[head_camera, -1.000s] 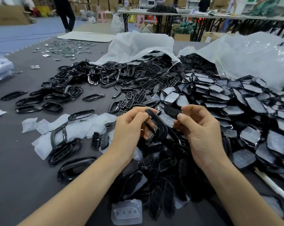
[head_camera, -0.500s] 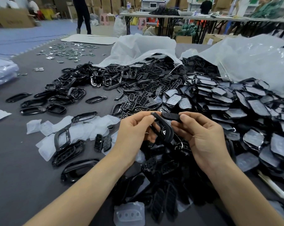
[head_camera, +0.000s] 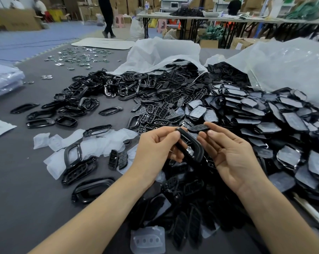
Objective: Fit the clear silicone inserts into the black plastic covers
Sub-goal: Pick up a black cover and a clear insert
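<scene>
Left hand [head_camera: 156,149]: back to the camera; grip pinching the cover, thumb and forefinger curled round its upper end.
Cover [head_camera: 193,145]: glossy black plastic, an open loop frame with rounded corners. It is held tilted in the air between the two hands, above the near heap.
Right hand [head_camera: 232,156]: palm up; grip pinching the plate between thumb and forefinger. The other fingers are loosely bent just beside the cover.
Plate [head_camera: 199,128]: small, flat and black, with faint button marks on its face. It is held about level, its left end at the cover's top end; contact cannot be told.
Near heap [head_camera: 182,208]: blurred black plates and covers, under the wrists.
Near insert [head_camera: 147,241]: clear, milky silicone, a rounded rectangle with a row of round dimples. It lies on the worktop at the picture's lower edge.
Loose inserts [head_camera: 100,143]: clear and rumpled, spread left of the left hand, with several black frames lying on them.
Right heap [head_camera: 283,123]: overlapping black pieces with pale translucent faces, right of the hands.
Frames [head_camera: 78,105]: black loops, heaped far left.
Slotted plates [head_camera: 155,114]: black, heaped beyond the hands.
Bags [head_camera: 166,52]: pale plastic, open behind the heaps.
Metal bits [head_camera: 78,57]: small and shiny, scattered far left.
Worktop [head_camera: 17,180]: dark grey.
</scene>
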